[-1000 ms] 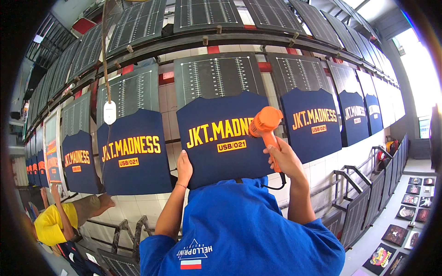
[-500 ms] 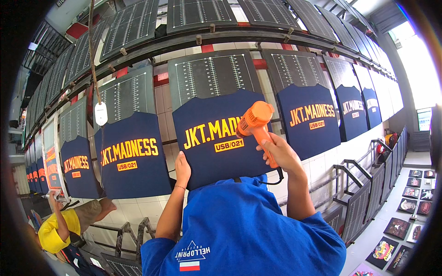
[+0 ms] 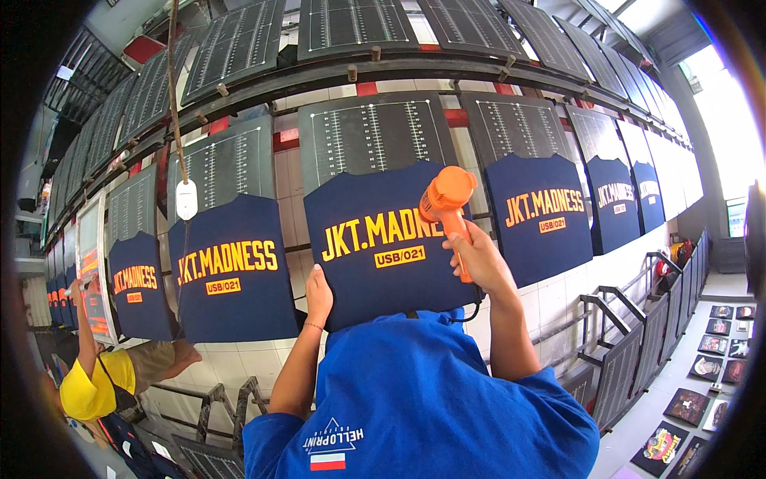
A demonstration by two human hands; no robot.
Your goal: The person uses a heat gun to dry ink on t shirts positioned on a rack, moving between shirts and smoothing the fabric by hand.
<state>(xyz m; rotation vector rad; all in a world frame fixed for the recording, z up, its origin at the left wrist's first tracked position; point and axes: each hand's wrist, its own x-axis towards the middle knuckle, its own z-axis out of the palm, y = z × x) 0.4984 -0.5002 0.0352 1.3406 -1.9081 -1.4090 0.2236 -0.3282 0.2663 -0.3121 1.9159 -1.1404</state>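
Observation:
My right hand (image 3: pixel 481 259) is wrapped round the handle of an orange heat gun (image 3: pixel 448 194), above the right half of a navy shirt panel (image 3: pixel 351 299). Its nozzle is mostly hidden behind the body, which covers the last letters of the panel's large yellow-orange print (image 3: pixel 369 231). The panel lies flat on a dark printing board (image 3: pixel 339 132) with white ruler marks. At the panel's left edge rests my left hand (image 3: pixel 319 295), fingers stretched out along the side. A black cord (image 3: pixel 477 310) hangs below the heat gun's handle.
Similar printed navy panels (image 3: pixel 231 311) lie on boards to both sides. A white switch (image 3: pixel 186 199) hangs on a cord at left. Beyond it, a person in yellow (image 3: pixel 108 383) reaches to a framed screen (image 3: pixel 92 263). Dark racks (image 3: pixel 618 351) stand at right.
The heat gun has tipped so that its nozzle shows less, and it has shifted slightly right. My left hand stays at the panel's edge. The person in yellow has raised an arm higher along the screen.

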